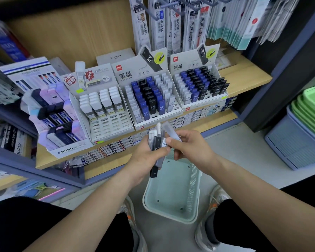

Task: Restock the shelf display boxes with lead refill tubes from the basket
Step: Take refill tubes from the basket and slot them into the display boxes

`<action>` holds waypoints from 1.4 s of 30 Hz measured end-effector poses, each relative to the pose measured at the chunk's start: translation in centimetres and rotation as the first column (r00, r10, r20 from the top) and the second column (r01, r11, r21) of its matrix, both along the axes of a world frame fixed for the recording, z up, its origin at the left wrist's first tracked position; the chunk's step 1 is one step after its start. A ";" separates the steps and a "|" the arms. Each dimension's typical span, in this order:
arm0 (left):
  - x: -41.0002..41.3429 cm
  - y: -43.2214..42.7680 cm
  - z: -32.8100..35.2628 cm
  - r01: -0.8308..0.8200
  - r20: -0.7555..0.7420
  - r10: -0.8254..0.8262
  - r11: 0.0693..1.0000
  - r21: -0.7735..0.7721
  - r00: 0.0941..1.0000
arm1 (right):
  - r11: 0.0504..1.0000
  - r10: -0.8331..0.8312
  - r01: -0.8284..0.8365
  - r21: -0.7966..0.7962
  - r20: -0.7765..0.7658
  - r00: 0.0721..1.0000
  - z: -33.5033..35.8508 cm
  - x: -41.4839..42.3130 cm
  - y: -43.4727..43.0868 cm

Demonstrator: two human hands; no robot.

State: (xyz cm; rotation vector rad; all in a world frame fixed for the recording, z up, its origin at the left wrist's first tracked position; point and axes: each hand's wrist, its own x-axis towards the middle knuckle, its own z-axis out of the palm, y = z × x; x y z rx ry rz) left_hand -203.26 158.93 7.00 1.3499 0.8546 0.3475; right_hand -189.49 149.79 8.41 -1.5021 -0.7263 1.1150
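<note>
left hand, seemingly right hand, gripping tubes

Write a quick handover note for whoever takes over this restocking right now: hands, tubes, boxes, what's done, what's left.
Hands: left hand grips a bundle of lead refill tubes; right hand pinches one clear tube above it.
Things: basket on the floor between the feet; no tubes show inside.
Done: middle box and right box look nearly full.
Left: slot the held tubes; white-tube box has empty front rows.
</note>
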 end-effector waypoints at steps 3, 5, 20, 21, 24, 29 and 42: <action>0.3 0.3 1.5 -0.007 0.002 0.007 1.000 0.028 1.000 | 1.000 -0.026 0.026 -0.003 -0.038 0.999 1.8 0.4 -0.1; 0.5 0.5 2.5 0.013 0.006 -0.013 0.999 0.053 1.000 | 0.999 -0.038 0.037 -0.011 -0.060 0.997 2.9 0.9 -0.2; 1.1 4.5 7.7 0.039 -0.030 -0.033 0.969 0.244 0.999 | 0.971 -0.236 0.227 0.074 0.449 0.862 8.4 9.9 1.8; 1.1 4.7 7.6 0.026 -0.026 -0.020 0.972 0.236 0.999 | 0.974 -0.221 0.214 0.073 0.496 0.840 8.4 10.4 2.3; 1.2 5.3 7.3 0.002 -0.024 0.003 0.975 0.220 1.000 | 0.988 -0.140 0.150 0.037 0.624 0.769 8.0 12.0 3.7; 1.3 6.4 6.5 0.015 -0.041 -0.005 0.973 0.230 0.999 | 0.996 -0.029 0.084 -0.030 0.776 0.630 7.1 13.5 6.3; 0.9 8.0 5.5 -0.028 -0.052 0.038 0.984 0.179 0.998 | 0.999 -0.008 0.046 -0.025 0.789 0.615 4.2 13.2 11.2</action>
